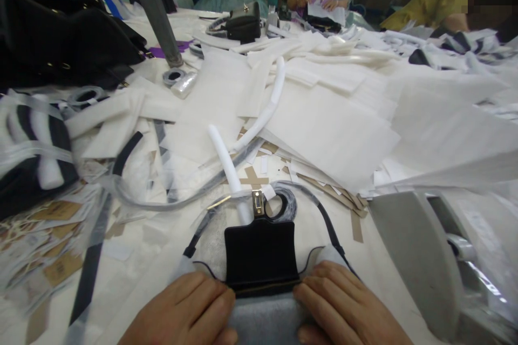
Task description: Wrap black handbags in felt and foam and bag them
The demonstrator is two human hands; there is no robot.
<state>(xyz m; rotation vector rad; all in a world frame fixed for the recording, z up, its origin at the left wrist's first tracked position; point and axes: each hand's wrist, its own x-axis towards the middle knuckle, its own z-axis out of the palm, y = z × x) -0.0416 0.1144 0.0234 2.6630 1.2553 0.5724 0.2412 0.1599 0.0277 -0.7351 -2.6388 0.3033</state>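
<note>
In front of me lies a small handbag with its black flap (261, 250) opened away from me and a gold clasp (258, 202) at the flap's tip. Grey soft material (265, 318) covers the near part of the bag. My left hand (186, 307) curls its fingers over the bag's left edge, thumb low on the grey face. On the opposite edge, my right hand (340, 302) grips in the same way. The bag's strap (324, 215), partly in clear film, arches beyond the flap. A film-wrapped roll (287, 202) touches the table just past the clasp.
White foam sheets (324, 118) pile up across the middle and right. A grey tape dispenser (421, 259) stands at right. Brown tags (60, 267) and wrapped straps lie left, below black bags (60, 38). A metal post (154, 11) rises behind. Co-workers sit opposite.
</note>
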